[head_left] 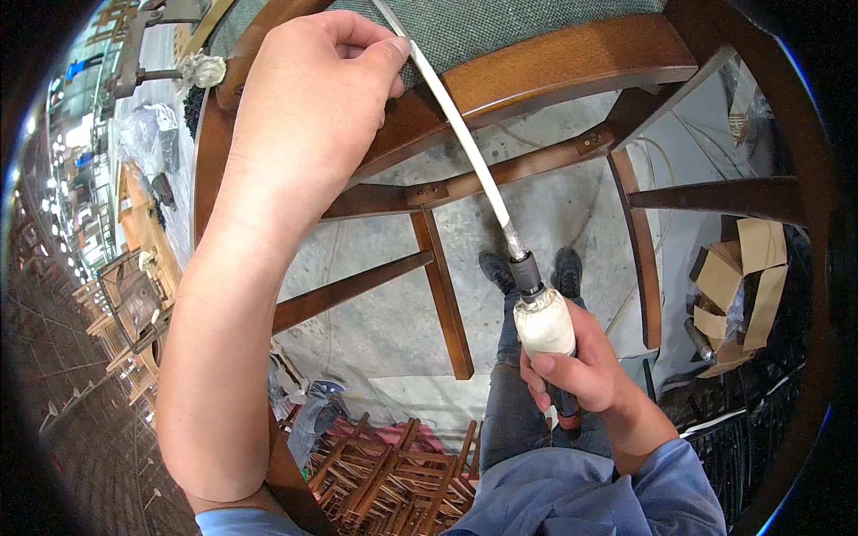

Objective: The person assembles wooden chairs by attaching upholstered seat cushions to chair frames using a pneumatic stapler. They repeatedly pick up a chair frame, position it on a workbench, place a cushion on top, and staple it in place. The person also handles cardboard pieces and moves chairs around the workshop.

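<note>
A wooden chair with a grey-green woven seat (pixel 536 34) and dark brown frame (pixel 572 67) fills the upper middle. In my right hand (pixel 585 362), below it, is a power screwdriver (pixel 547 329) with a pale wrapped body, its fingers closed round the lower part. From its black chuck a long bit in a white sleeve (pixel 465 138) runs up and left across the frame to the seat. My left hand (pixel 313 107) is closed in a pinch, the thumb against the sleeved bit near its upper end. The bit's tip is out of view.
A clamp with a wrapped pad (pixel 198 70) stands at the upper left beside the chair. An opened cardboard box (pixel 746 286) lies on the floor to the right. Stacked wooden chair frames (pixel 402 478) are at the bottom. Chair legs (pixel 442 295) and stretchers cross the space in front of me.
</note>
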Motion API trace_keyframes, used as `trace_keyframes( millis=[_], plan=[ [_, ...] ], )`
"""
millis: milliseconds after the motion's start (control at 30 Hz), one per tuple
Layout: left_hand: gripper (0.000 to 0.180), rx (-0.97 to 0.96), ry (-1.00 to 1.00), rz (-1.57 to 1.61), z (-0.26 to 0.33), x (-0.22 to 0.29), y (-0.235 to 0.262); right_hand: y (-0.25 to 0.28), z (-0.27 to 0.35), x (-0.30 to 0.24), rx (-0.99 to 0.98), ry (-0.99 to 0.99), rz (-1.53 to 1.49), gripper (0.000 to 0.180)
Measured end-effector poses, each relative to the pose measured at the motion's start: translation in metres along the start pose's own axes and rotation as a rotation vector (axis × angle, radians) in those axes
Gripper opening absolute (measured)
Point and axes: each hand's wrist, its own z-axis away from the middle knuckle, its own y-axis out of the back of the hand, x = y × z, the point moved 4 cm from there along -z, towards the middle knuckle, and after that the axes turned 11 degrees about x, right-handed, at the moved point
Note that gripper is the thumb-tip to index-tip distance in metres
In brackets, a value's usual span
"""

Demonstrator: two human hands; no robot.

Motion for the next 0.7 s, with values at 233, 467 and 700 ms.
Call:
trace_keyframes(
  millis=[233,467,700],
  plan=[
    [0.026,-0.043,0.091,0.069,-0.003,0.006,0.005,-0.008,0.007,-0.008,-0.020,-0.060,-0.103,0.042],
    [0.029,0.096,0.097,0.267,-0.005,0.010,0.022,-0.014,0.001,-0.020,0.048,-0.076,0.009,0.038],
    [0.030,0.107,0.077,0.369,-0.011,-0.001,0.027,-0.017,0.000,-0.020,0.043,-0.043,0.038,0.040]
  ],
)
